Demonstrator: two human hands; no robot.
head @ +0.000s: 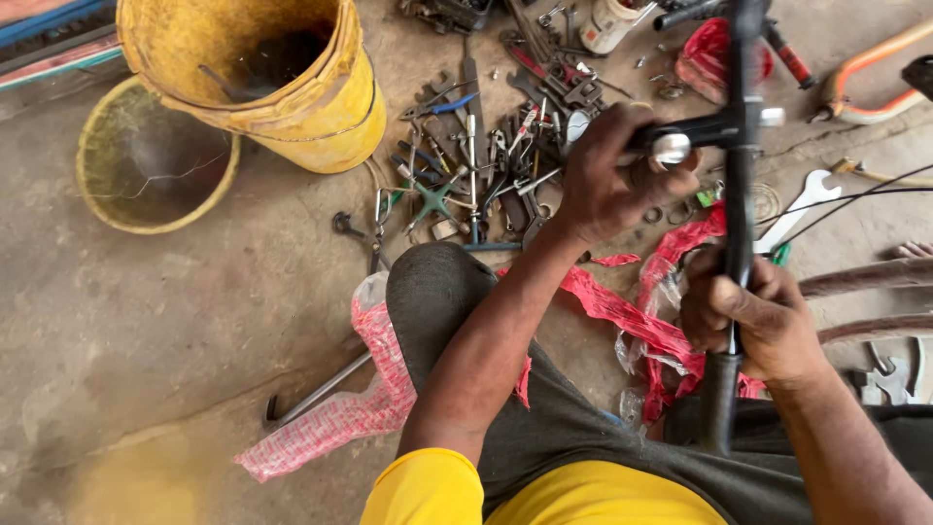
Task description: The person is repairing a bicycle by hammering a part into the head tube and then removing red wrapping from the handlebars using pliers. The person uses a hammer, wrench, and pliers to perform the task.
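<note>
A black bicycle handlebar (739,194) runs from top to bottom at the right, with a black stem (695,131) sticking out to its left. My left hand (612,175) wraps around the stem near its shiny silver end cap (671,148). Lower down, my right hand (753,321) grips the handlebar just above its black rubber grip (719,403). I am crouched, with my knee in dark trousers (437,292) under my left forearm.
A heap of spanners, pliers and other hand tools (486,165) lies on the concrete floor. A yellow bucket (282,87) and a round yellow basin (146,160) stand at the upper left. Red plastic wrapping (641,321), a silver spanner (802,204) and an orange bicycle frame tube (865,73) are nearby.
</note>
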